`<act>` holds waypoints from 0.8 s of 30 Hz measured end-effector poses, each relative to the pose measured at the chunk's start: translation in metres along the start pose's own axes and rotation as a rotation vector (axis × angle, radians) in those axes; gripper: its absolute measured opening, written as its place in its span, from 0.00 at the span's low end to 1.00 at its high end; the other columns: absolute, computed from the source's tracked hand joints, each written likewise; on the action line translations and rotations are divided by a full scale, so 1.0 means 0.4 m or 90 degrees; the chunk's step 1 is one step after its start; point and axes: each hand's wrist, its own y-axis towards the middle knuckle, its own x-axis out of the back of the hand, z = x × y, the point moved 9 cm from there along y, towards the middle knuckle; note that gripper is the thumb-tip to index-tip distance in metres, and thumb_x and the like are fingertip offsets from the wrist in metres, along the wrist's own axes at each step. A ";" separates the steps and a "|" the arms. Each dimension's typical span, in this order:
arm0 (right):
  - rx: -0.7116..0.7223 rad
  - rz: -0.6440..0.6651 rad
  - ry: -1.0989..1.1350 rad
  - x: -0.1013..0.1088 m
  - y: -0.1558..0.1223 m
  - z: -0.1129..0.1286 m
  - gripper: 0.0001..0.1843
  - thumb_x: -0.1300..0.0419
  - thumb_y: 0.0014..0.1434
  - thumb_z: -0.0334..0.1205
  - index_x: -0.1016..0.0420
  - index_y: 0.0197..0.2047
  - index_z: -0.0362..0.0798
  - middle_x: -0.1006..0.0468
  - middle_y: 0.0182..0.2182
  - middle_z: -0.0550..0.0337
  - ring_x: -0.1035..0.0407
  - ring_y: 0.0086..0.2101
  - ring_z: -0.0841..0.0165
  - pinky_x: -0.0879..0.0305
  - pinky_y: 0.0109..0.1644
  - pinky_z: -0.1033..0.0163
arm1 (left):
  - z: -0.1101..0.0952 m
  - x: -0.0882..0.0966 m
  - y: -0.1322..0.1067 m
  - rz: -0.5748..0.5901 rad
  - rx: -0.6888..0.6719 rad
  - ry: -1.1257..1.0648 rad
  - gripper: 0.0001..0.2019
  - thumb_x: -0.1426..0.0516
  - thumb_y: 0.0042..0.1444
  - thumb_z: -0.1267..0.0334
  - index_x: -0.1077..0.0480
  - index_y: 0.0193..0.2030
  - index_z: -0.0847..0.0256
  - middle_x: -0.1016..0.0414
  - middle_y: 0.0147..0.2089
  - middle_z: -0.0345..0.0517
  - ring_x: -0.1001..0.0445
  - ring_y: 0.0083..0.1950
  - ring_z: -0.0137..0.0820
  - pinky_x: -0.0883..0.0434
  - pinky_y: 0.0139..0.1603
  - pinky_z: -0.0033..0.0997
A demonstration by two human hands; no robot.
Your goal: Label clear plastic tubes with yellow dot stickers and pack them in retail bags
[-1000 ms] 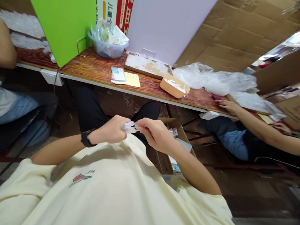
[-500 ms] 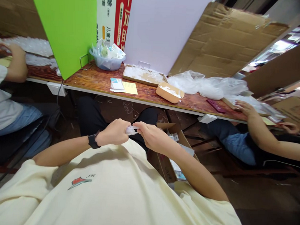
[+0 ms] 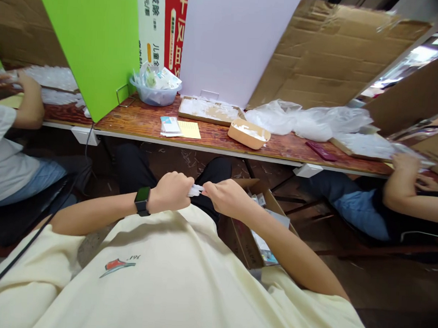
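Note:
My left hand (image 3: 171, 192) and my right hand (image 3: 227, 198) meet in front of my chest, both closed on a small white plastic piece (image 3: 195, 190) pinched between them. A dark watch (image 3: 142, 201) sits on my left wrist. Below my right forearm an open cardboard box (image 3: 254, 226) with small packets stands on the floor. My cream shirt fills the bottom of the view.
A wooden bench (image 3: 220, 135) holds a clear tub of packets (image 3: 156, 89), a flat tray (image 3: 208, 110), a tan dish (image 3: 249, 133), a yellow note (image 3: 190, 129) and plastic bags (image 3: 308, 120). Green (image 3: 97, 42) and white dividers stand behind. Other people sit at left and right.
The view shifted slightly; my hands stay together on the white piece, a little lower in view. The person at right drew the arm back toward the far right.

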 end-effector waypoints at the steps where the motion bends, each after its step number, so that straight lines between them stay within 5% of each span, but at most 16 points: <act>1: -0.002 0.003 0.007 -0.007 0.000 -0.001 0.16 0.58 0.69 0.36 0.36 0.31 0.44 0.32 0.18 0.58 0.38 0.19 0.70 0.61 0.26 0.61 | -0.003 -0.002 0.000 -0.001 -0.005 0.001 0.10 0.48 0.45 0.69 0.29 0.34 0.65 0.24 0.33 0.56 0.24 0.35 0.45 0.32 0.34 0.38; 8: -0.019 0.029 0.042 -0.050 0.001 -0.005 0.15 0.57 0.66 0.35 0.33 0.33 0.42 0.30 0.19 0.57 0.37 0.20 0.68 0.59 0.25 0.61 | -0.012 -0.012 0.011 -0.017 -0.016 0.007 0.11 0.49 0.45 0.68 0.28 0.35 0.66 0.24 0.32 0.59 0.24 0.34 0.48 0.32 0.32 0.40; 12: -0.057 -0.072 0.122 -0.019 0.001 -0.019 0.15 0.58 0.67 0.34 0.33 0.46 0.39 0.25 0.30 0.51 0.31 0.28 0.66 0.46 0.29 0.63 | 0.000 -0.021 0.029 -0.017 -0.004 -0.013 0.13 0.49 0.45 0.68 0.28 0.36 0.65 0.24 0.33 0.58 0.24 0.35 0.47 0.32 0.33 0.40; 16: -0.063 -0.161 0.206 0.005 -0.001 -0.026 0.19 0.59 0.67 0.31 0.44 0.59 0.38 0.24 0.37 0.47 0.29 0.34 0.64 0.37 0.36 0.63 | 0.014 -0.025 0.044 -0.013 0.018 -0.051 0.13 0.49 0.46 0.68 0.29 0.38 0.64 0.23 0.35 0.56 0.23 0.36 0.46 0.32 0.33 0.38; 24: -0.118 -0.250 0.259 0.039 -0.012 -0.074 0.05 0.52 0.66 0.36 0.36 0.40 0.46 0.24 0.27 0.56 0.30 0.25 0.67 0.41 0.28 0.66 | 0.026 -0.013 0.058 -0.027 0.043 -0.091 0.08 0.49 0.45 0.67 0.31 0.32 0.60 0.24 0.30 0.52 0.24 0.34 0.46 0.38 0.28 0.34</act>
